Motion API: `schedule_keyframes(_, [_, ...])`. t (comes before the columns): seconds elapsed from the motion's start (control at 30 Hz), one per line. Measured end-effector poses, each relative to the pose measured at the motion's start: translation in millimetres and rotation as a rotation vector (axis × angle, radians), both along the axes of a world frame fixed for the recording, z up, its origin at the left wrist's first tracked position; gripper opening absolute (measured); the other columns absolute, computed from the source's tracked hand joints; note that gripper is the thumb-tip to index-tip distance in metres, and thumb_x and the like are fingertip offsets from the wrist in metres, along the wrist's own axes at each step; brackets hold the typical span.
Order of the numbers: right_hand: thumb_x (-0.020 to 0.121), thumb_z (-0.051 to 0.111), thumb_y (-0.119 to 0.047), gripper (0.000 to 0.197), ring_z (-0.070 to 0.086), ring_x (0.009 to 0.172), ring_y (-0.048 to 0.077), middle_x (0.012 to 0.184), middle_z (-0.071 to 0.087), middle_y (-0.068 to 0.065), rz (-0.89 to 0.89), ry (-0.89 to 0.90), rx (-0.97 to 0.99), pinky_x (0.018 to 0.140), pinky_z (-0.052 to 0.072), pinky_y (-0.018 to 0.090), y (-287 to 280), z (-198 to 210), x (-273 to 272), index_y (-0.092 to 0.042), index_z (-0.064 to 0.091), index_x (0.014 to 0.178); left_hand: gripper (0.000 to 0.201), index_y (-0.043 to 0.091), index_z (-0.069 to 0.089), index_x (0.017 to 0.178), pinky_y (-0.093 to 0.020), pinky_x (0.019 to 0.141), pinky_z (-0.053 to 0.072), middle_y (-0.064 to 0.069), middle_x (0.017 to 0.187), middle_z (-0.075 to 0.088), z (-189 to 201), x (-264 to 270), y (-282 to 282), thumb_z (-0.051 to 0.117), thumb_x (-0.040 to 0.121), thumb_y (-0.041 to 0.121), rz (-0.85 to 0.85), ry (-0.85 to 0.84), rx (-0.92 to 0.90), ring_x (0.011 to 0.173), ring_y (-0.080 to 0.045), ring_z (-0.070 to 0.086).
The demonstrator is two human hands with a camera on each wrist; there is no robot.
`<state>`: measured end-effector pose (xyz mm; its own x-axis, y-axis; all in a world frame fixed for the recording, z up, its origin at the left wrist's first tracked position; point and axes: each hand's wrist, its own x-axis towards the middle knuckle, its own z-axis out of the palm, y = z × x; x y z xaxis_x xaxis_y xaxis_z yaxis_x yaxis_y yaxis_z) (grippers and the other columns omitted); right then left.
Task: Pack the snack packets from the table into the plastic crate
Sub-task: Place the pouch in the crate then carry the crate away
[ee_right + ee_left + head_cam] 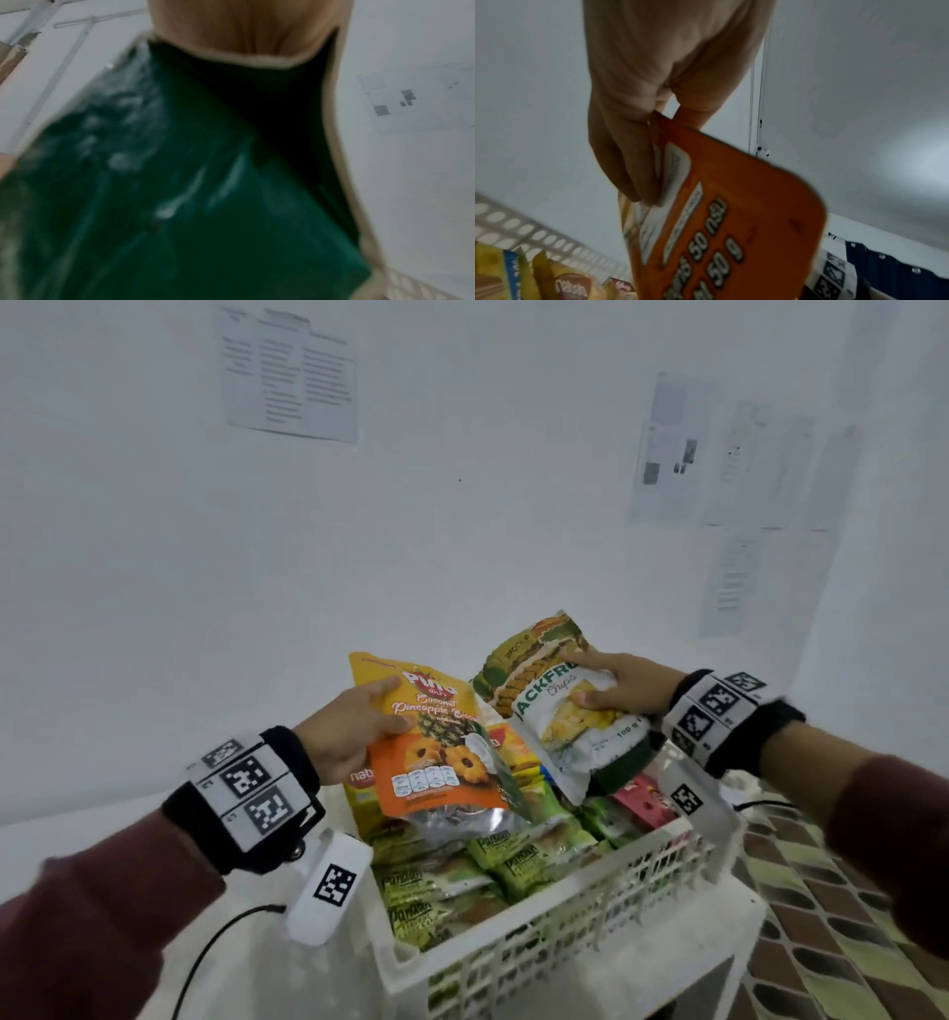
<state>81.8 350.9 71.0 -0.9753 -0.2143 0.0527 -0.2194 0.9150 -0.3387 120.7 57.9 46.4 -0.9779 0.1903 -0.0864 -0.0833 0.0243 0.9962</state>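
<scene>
My left hand (354, 724) grips an orange pineapple biscuit pouch (436, 742) by its left edge, held above the white plastic crate (565, 911). In the left wrist view the fingers (628, 158) pinch the same orange pouch (731, 223) from behind. My right hand (616, 683) holds a green and white jackfruit chips bag (560, 711) over the crate's far right side. The right wrist view shows only the bag's dark green back (192, 182), blurred, below the palm. The crate holds several green pandan packets (462, 870) and yellow and red packs.
The crate sits on a white table (667, 963) against a white wall with papers taped to it. A black cable (215, 947) runs across the table at the left. A patterned tiled floor (832, 916) lies to the right of the table.
</scene>
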Motion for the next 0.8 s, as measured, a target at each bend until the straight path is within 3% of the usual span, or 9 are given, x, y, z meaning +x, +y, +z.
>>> schedule_keyframes(0.2, [0.093, 0.052, -0.027, 0.063, 0.023, 0.141, 0.018, 0.155, 0.019, 0.000, 0.123, -0.170, 0.048, 0.112, 0.020, 0.030, 4.3, -15.5, -37.0, -0.021, 0.021, 0.147, 0.066, 0.016, 0.013, 0.149, -0.020, 0.050, 0.056, -0.013, 0.135, 0.049, -0.6, -13.0, 15.9, 0.044, 0.094, -0.002, -0.007, -0.052, -0.212, 0.072, -0.016, 0.061])
schedule_keyframes(0.3, [0.094, 0.051, -0.027, 0.060, 0.033, 0.136, 0.024, 0.155, 0.016, 0.004, 0.171, -0.430, 0.233, 0.108, 0.035, 0.035, 6.1, -25.3, -51.6, -0.027, 0.021, 0.146, 0.068, 0.023, 0.012, 0.149, -0.017, 0.052, 0.053, -0.003, 0.105, 0.060, -3.5, -8.2, 24.5, 0.050, 0.094, 0.010, -0.065, -0.095, -0.533, 0.064, -0.011, 0.059])
schedule_keyframes(0.37, [0.094, 0.052, -0.020, 0.064, 0.059, 0.108, 0.026, 0.152, 0.022, 0.013, 0.182, -0.618, 0.303, 0.072, 0.057, 0.026, 7.8, -27.0, -55.0, -0.033, 0.017, 0.146, 0.074, 0.032, 0.008, 0.148, -0.021, 0.061, 0.051, -0.008, 0.110, 0.062, -3.7, -0.8, 32.8, 0.056, 0.092, 0.022, -0.175, -0.124, -0.906, 0.071, -0.015, 0.056])
schedule_keyframes(0.4, [0.094, 0.052, -0.017, 0.067, 0.065, 0.086, 0.020, 0.150, 0.027, 0.019, 0.186, -0.695, 0.349, 0.054, 0.055, 0.020, 8.8, -26.4, -55.4, -0.034, 0.014, 0.147, 0.079, 0.035, 0.004, 0.148, -0.023, 0.064, 0.050, -0.012, 0.123, 0.058, -2.3, 2.6, 38.0, 0.057, 0.091, 0.027, -0.232, -0.151, -1.063, 0.076, -0.017, 0.057])
schedule_keyframes(0.5, [0.093, 0.053, -0.018, 0.071, 0.059, 0.056, 0.006, 0.127, 0.054, 0.018, 0.248, -0.746, 0.505, 0.043, 0.050, 0.015, 13.6, -23.8, -61.7, -0.032, 0.012, 0.148, 0.082, 0.034, -0.003, 0.148, -0.021, 0.067, 0.046, -0.015, 0.138, 0.047, 4.2, 7.0, 56.1, 0.055, 0.090, 0.041, -0.290, -0.204, -1.472, 0.087, -0.019, 0.059])
schedule_keyframes(0.57, [0.093, 0.055, -0.019, 0.067, 0.060, 0.059, 0.010, 0.111, 0.061, 0.012, 0.284, -0.684, 0.589, 0.047, 0.053, 0.019, 13.9, -23.2, -67.7, -0.027, 0.018, 0.148, 0.077, 0.031, 0.000, 0.149, -0.028, 0.091, 0.042, -0.011, 0.147, 0.037, 3.7, 5.6, 69.0, 0.049, 0.091, 0.047, -0.272, -0.234, -1.724, 0.115, -0.023, 0.052])
schedule_keyframes(0.63, [0.092, 0.056, -0.027, 0.065, 0.059, 0.085, 0.019, 0.126, 0.054, 0.012, 0.322, -0.532, 0.692, 0.075, 0.054, 0.027, 12.0, -20.8, -69.9, -0.022, 0.022, 0.147, 0.070, 0.030, 0.004, 0.149, -0.033, 0.109, 0.028, -0.012, 0.155, 0.018, 3.6, 6.5, 82.4, 0.043, 0.094, 0.048, -0.237, -0.297, -1.893, 0.137, -0.027, 0.031])
schedule_keyframes(0.7, [0.089, 0.057, -0.036, 0.075, 0.046, 0.121, 0.021, 0.150, 0.030, 0.008, 0.419, -0.339, 0.712, 0.100, 0.039, 0.030, 9.8, -21.4, -70.8, -0.017, 0.016, 0.149, 0.071, 0.032, 0.006, 0.149, -0.039, 0.114, 0.017, -0.014, 0.157, 0.007, 5.5, 4.7, 92.0, 0.046, 0.092, 0.048, -0.185, -0.346, -1.906, 0.143, -0.032, 0.014])
schedule_keyframes(0.8, [0.082, 0.065, -0.041, 0.090, 0.024, 0.140, 0.025, 0.156, 0.013, 0.004, 0.551, -0.317, 0.564, 0.114, 0.026, 0.040, 4.6, -30.7, -69.0, -0.025, 0.006, 0.149, 0.090, 0.035, 0.003, 0.148, -0.044, 0.114, 0.018, -0.009, 0.157, -0.007, 3.9, -8.8, 89.8, 0.061, 0.082, 0.049, -0.183, -0.338, -1.763, 0.144, -0.032, 0.002])
